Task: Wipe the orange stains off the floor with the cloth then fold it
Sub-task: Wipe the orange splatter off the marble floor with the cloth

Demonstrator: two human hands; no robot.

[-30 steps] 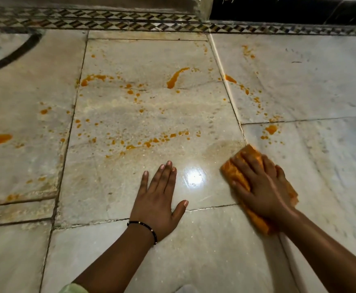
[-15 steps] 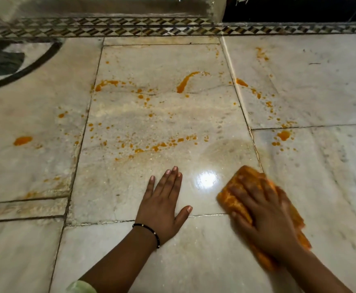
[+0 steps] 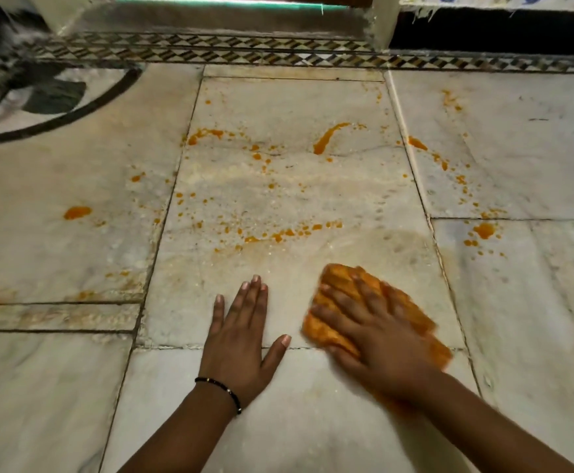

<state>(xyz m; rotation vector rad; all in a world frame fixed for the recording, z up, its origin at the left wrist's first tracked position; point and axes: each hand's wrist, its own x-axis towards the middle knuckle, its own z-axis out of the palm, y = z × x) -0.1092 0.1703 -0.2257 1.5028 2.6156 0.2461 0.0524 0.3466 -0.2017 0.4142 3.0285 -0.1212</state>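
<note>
cloth (image 3: 343, 285): mostly hidden under the right hand (image 3: 377, 339); only its far end and side edges show
right hand: motion-blurred, finger outlines soft
forearms: both cut off by the bottom edge
dark inlay (image 3: 53, 97): blurred, cut by the left edge, at the floor's (image 3: 74, 387) far left corner
far right opening (image 3: 497, 32): black, nothing readable inside
smallest orange specks (image 3: 234, 216): too fine to count

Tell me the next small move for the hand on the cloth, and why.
Probably push the orange cloth forward under the right hand into the row of orange drops just ahead. The marble floor near the hands looks wiped, those drops are the nearest stains left, and the left hand lies flat beside as a brace.
</note>
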